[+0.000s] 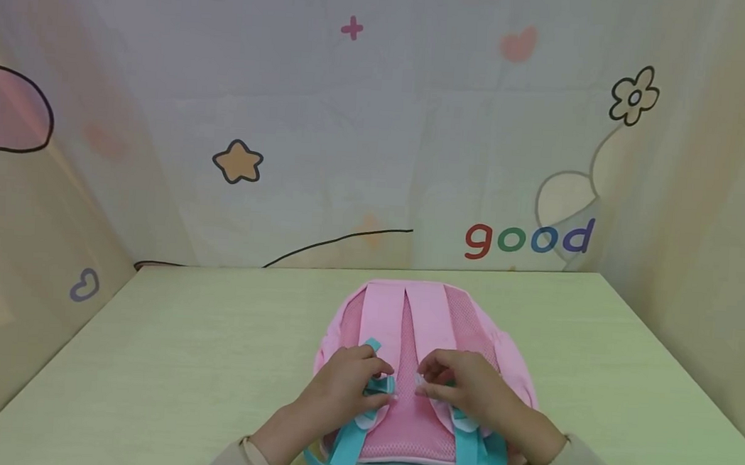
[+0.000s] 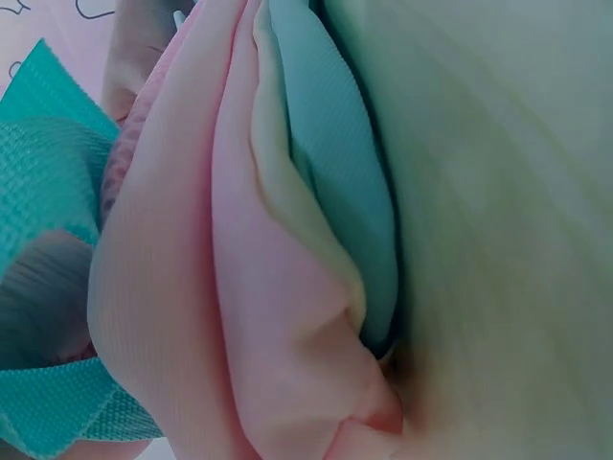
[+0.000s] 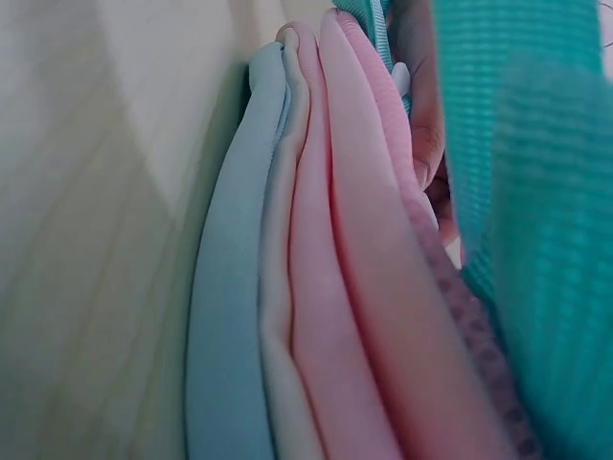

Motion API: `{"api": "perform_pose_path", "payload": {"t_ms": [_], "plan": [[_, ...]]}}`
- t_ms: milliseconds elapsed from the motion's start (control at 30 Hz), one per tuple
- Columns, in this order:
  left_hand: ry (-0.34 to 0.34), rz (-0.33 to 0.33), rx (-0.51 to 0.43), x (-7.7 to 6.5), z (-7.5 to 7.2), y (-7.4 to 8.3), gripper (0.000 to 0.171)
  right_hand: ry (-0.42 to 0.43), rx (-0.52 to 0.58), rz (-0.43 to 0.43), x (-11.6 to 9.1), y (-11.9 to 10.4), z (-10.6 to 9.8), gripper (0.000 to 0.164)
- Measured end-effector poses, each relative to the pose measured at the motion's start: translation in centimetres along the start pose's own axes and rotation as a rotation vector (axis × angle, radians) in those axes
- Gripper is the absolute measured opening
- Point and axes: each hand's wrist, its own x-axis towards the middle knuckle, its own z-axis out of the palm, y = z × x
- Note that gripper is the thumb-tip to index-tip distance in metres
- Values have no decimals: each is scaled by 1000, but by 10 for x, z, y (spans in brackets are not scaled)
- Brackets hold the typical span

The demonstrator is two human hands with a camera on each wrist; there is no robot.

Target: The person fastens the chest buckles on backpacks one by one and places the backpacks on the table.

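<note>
A pink backpack [image 1: 411, 434] lies on the table with its mesh back and two pink shoulder straps [image 1: 380, 311] facing up. Over the left shoulder strap, my left hand [image 1: 347, 384] pinches a short teal strap [image 1: 382, 384] between thumb and fingers. Close by on the right, my right hand [image 1: 472, 384] holds a small whitish piece [image 1: 419, 381] at its fingertips, partly hidden. A gap separates the two hands. Teal webbing [image 1: 466, 452] hangs below the shoulder straps. Both wrist views show the bag's layered pink side [image 2: 153, 268] and loose teal webbing [image 3: 565, 259] up close.
The pale green table [image 1: 212, 343] extends on both sides of the bag. A printed cloth backdrop [image 1: 352, 139] with a star, flower and the word "good" rises behind it, and similar cloth walls [image 1: 699, 231] flank the table.
</note>
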Motion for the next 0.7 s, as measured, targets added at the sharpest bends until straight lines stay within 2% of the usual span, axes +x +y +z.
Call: {"api": "perform_pose_path", "payload": {"t_ms": [133, 400, 700], "plan": [[12, 5, 3, -1, 1, -1, 26, -16, -9, -20, -1, 3, 1, 19], [81, 22, -19, -3, 5, -4, 20, -23, -42, -55, 0, 3, 5, 18], [108, -36, -256, -3, 7, -5, 22, 11, -71, -62, -3, 3, 8, 19]]}}
